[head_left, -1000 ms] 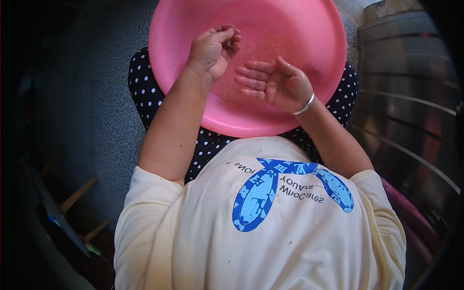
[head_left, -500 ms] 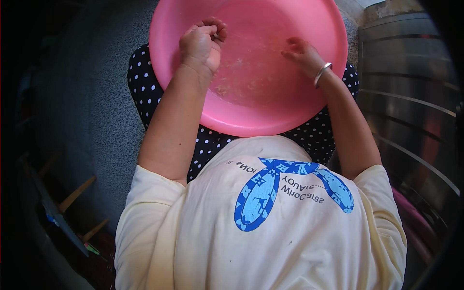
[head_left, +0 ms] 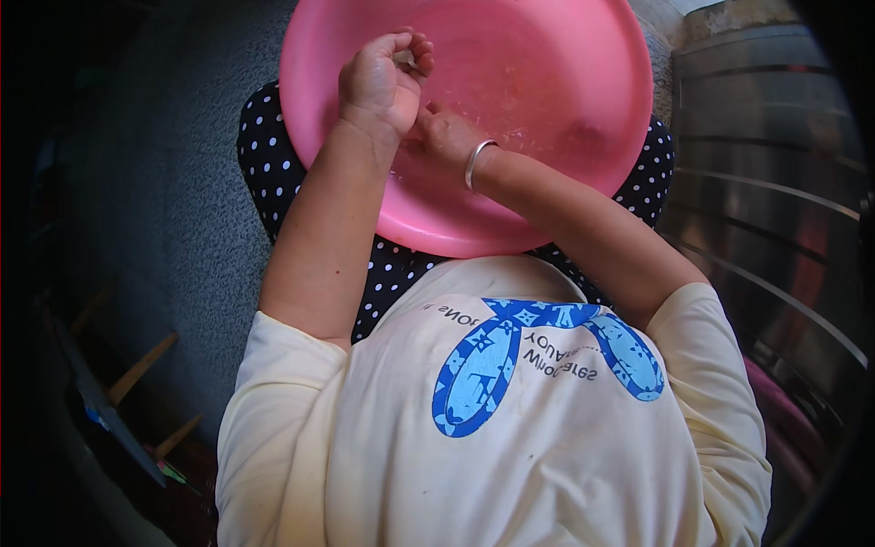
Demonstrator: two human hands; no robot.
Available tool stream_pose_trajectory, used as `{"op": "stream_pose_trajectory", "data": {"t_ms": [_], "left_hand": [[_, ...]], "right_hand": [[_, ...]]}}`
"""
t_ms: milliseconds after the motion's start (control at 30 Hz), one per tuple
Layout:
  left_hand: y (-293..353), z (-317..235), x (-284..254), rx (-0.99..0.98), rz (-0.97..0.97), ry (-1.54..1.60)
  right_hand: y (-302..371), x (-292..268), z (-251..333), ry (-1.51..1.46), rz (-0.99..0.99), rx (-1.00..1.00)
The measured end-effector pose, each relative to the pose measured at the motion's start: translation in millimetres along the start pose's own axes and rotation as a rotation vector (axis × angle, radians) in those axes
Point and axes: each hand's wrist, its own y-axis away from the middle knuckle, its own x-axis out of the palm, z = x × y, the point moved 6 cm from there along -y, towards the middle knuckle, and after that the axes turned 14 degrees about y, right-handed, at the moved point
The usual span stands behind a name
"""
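Observation:
A large round pink basin [head_left: 437, 239] rests between my knees, with shallow water over its bottom. My left hand [head_left: 383, 84] is held over its left side, palm turned up. Its fingers curl round a small pale thing that I cannot make out. Low in the basin, my right hand [head_left: 448, 141] reaches leftward to just beside my left wrist, a silver bangle [head_left: 476, 166] on its wrist. The right fingers look loosely stretched at the water, their tips partly hidden by my left hand. Small pale bits and ripples show in the water.
Black trousers with white dots [head_left: 269, 137] cover my knees on both sides of the basin. To the right stands a slatted metal panel [head_left: 766, 137]. Speckled grey floor [head_left: 205, 173] lies on the left, with wooden legs [head_left: 146, 367] at the lower left.
My right hand has swept left across the basin, from the right side to beside my left wrist. My left hand stays in place, its fingers slightly less tightly curled.

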Motion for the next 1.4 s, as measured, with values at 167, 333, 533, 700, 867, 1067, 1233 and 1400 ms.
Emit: {"op": "stream_pose_trajectory", "data": {"t_ms": [167, 333, 533, 700, 867, 1067, 1233, 1400], "left_hand": [[0, 4, 1, -0.032, 0.003, 0.011], [-1, 7, 1, -0.051, 0.031, 0.001], [1, 6, -1, -0.063, 0.030, 0.005], [1, 8, -1, -0.065, 0.037, -0.013], [2, 9, -1, -0.065, 0.017, -0.030], [2, 9, -3, -0.091, 0.029, -0.024], [4, 10, -1, -0.091, 0.021, -0.021], [4, 11, -2, -0.093, 0.018, -0.026]], "right_hand": [[8, 15, 20, -0.016, 0.036, -0.106], [24, 28, 8, -0.024, 0.124, -0.126], [60, -1, -23, -1.145, 0.461, 0.344], [72, -26, -30, -2.015, 0.429, 0.103], [74, -35, -25, -2.162, 0.369, 0.037], [72, -35, -27, -1.892, 0.246, -0.022], [71, -30, -31, -1.833, 0.222, 0.081], [70, -25, -37, -1.790, 0.194, 0.132]]}}
